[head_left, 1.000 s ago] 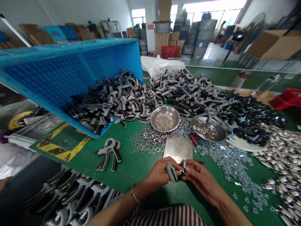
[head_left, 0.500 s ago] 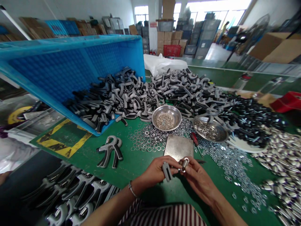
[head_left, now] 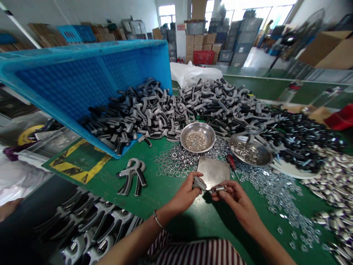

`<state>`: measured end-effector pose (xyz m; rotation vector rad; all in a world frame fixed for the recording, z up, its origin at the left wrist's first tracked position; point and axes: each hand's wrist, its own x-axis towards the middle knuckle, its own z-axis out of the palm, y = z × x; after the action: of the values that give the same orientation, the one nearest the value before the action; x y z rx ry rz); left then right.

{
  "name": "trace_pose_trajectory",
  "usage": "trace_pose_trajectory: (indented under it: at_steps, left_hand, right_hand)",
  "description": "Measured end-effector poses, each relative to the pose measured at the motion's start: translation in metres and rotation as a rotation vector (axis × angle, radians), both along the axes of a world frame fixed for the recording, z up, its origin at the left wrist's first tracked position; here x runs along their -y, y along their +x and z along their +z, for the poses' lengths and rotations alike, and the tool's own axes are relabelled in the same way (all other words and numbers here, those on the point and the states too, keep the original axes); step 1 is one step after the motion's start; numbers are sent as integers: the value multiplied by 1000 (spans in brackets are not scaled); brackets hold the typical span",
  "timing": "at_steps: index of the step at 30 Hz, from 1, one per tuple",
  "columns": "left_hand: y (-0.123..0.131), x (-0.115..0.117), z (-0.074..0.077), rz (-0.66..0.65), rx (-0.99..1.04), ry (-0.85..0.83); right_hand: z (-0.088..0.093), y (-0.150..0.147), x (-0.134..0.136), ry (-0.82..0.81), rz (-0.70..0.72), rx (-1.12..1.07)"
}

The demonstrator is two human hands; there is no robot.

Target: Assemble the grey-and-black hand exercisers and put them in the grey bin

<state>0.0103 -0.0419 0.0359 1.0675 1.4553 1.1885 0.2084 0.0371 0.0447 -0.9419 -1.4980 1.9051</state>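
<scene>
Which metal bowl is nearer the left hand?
The left bowl, with tiny pale-gold pieces, left of the red-handled screwdriver. The other bowl, with longer silvery pins, sits farther from the left hand, which grips a grey handle part.

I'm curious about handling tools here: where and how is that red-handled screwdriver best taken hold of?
I'd take the screwdriver by its thick red handle, probably from above: it lies between the metal plate and a metal bowl, its thin shaft pointing roughly toward the camera.

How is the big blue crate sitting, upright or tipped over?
Tipped over: the blue crate lies with its mouth facing sideways, and gray handles spill from it onto the green table.
</scene>
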Motion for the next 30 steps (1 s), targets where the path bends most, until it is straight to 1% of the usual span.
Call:
trace_pose_trajectory:
  at_steps: [3,6,8,9,11,13,14,15,16,17,18,19,21,22,23,24,26,27,28,30]
  left_hand:
    - [15,-3,-8,73,9,-36]
    - [27,-3,-18,121,165,-71]
    - [33,-1,-22,106,284,-106]
    - [34,1,-23,55,324,-126]
    - [35,7,-18,-138,348,-157]
    - [33,13,-10,-363,363,-169]
    - [31,15,-5,-454,405,-171]
    - [28,17,-1,-507,478,-174]
    - [26,19,1,-520,571,-182]
    - [22,20,2,-486,658,-189]
    - [18,22,2,-399,717,-191]
    - [13,23,1,-267,734,-184]
    - [-2,25,-1,52,646,-129]
    - [-12,26,-1,179,564,-85]
    - [-23,26,0,265,474,-39]
    - [-34,26,1,306,386,-6]
    - [-54,26,5,314,223,15]
    - [-61,25,7,321,148,11]
    - [-66,23,8,346,76,4]
    - [-66,20,9,429,-48,9]
  right_hand:
    - [-6,-10,11,33,-77,-31]
    - [-11,-15,18,102,-167,-13]
    - [-12,-13,18,186,-187,61]
    - [-12,-11,16,223,-165,96]
    - [-11,-5,9,239,-55,114]
    - [-8,-1,0,188,75,64]
    - [-7,0,-4,161,128,36]
    - [-5,-2,-9,149,173,19]
    - [-4,-6,-14,157,223,22]
    - [-3,-13,-19,199,275,52]
    - [-3,-22,-24,292,330,121]
    - [-3,-34,-28,424,374,219]
    - [-4,-62,-33,716,396,432]
    - [-5,-77,-34,830,378,516]
    - [-7,-92,-34,902,355,572]
    - [-8,-105,-34,931,338,604]
    - [-11,-124,-34,942,315,630]
    - [-12,-129,-34,943,310,633]
    - [-12,-130,-35,937,304,625]
    - [-10,-124,-37,903,292,580]
